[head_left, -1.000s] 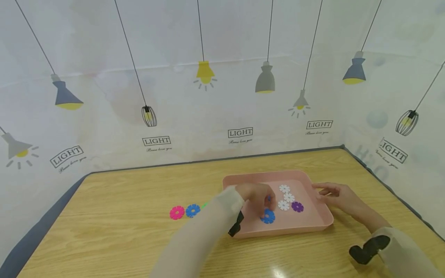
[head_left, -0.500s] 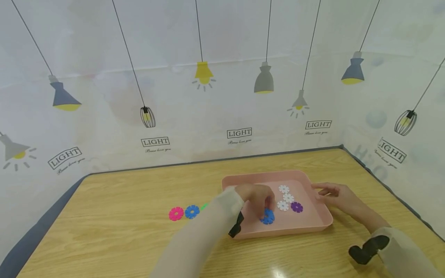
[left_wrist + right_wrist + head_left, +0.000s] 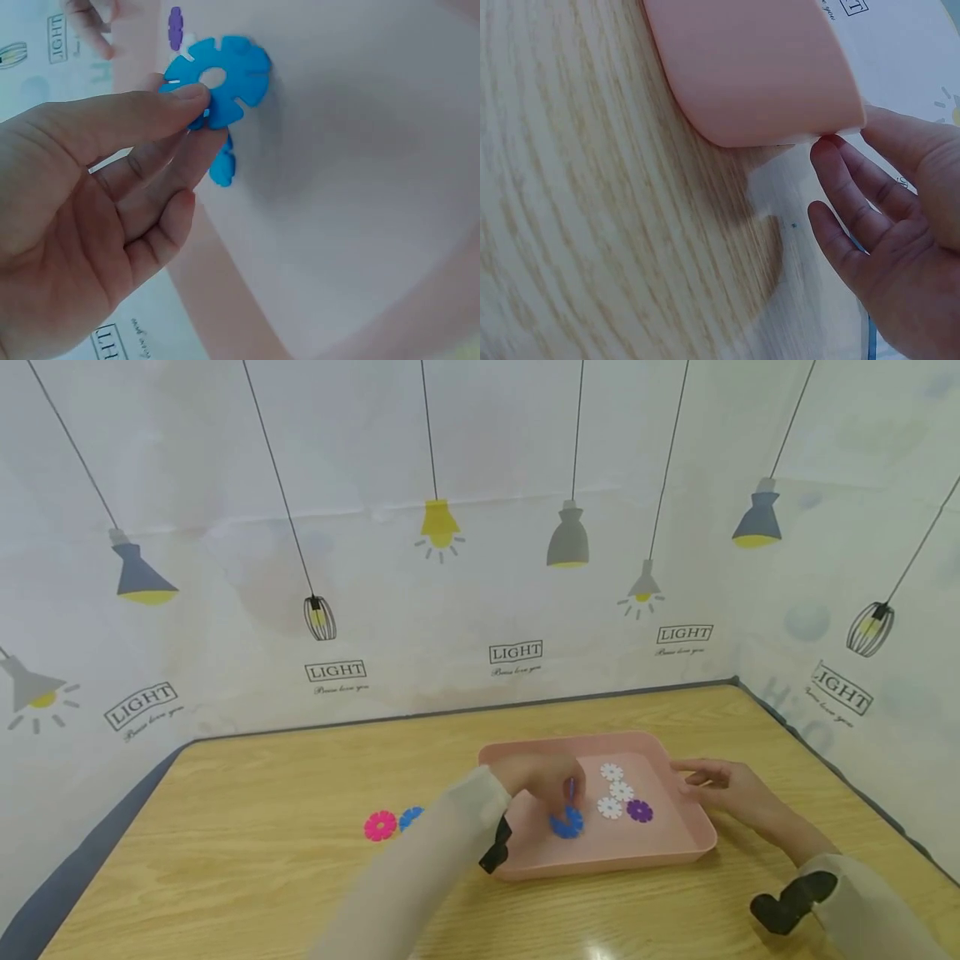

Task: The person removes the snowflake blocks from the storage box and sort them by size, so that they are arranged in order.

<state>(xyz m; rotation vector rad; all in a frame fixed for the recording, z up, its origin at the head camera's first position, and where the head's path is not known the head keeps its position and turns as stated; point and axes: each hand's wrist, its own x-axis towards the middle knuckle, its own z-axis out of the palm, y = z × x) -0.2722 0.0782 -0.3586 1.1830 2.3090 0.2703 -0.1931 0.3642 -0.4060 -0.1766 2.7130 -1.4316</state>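
Observation:
In the left wrist view my left hand (image 3: pixel 112 172) pinches a blue flower-shaped disc (image 3: pixel 251 64) between thumb and fingers. A second blue disc (image 3: pixel 223 166) shows just behind the fingertips. From the head view, that left hand (image 3: pixel 546 778) is low inside the pink tray (image 3: pixel 592 862), above a blue disc (image 3: pixel 567 828). Three white discs (image 3: pixel 621 791) and a purple disc (image 3: pixel 640 811) lie on the tray floor to its right. My right hand (image 3: pixel 731 789) holds the tray's right rim; in the right wrist view, its thumb and fingertips meet the pink wall (image 3: pixel 765 82).
Left of the tray, a pink disc (image 3: pixel 380 826) and another blue disc (image 3: pixel 411 818) lie on the wooden table (image 3: pixel 247 843); the left sleeve (image 3: pixel 442 843) covers the latter partly. A printed cloth wall (image 3: pixel 420 610) closes off the back and sides.
My left hand has shifted slightly left and up, and the blue disc under it has moved slightly left. The green disc beside the sleeve is now hidden. My right hand stays at the rim.

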